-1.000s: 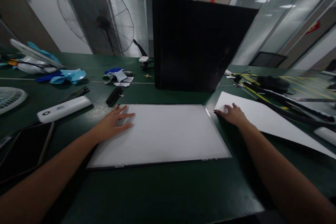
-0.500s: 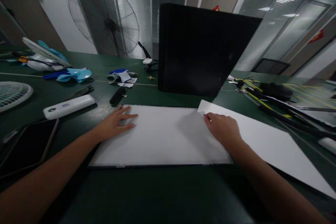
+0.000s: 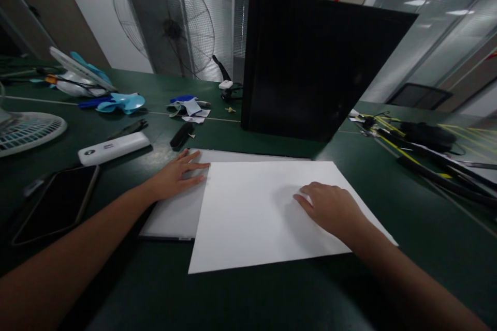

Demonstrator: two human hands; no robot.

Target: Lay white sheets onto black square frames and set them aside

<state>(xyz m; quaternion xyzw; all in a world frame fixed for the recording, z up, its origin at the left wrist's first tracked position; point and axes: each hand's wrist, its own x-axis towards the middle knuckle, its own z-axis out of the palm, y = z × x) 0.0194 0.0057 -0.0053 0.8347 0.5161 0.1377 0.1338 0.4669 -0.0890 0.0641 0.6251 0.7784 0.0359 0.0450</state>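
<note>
Remotely, I'm viewing a table (image 3: pixel 163 289), a panel (image 3: pixel 171 220) lying on it, a white sheet (image 3: pixel 240 217) covering most of that.
My left hand (image 3: pixel 176 177) is resting spread on the panel's left end, a fingertip meeting the sheet; my right hand (image 3: pixel 330 209) is lying over the sheet's right half, fingers bent, thumb parted.

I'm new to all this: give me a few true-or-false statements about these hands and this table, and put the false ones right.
1. The white sheet lies partly over the white panel. True.
2. The sheet hides the whole panel. False: the panel's left part shows.
3. The right hand is over the sheet. True.
4. The left hand is holding the phone. False: it is spread at the panel's left end; the phone lies apart.
5. A wire fan stands beyond the table. True.
</note>
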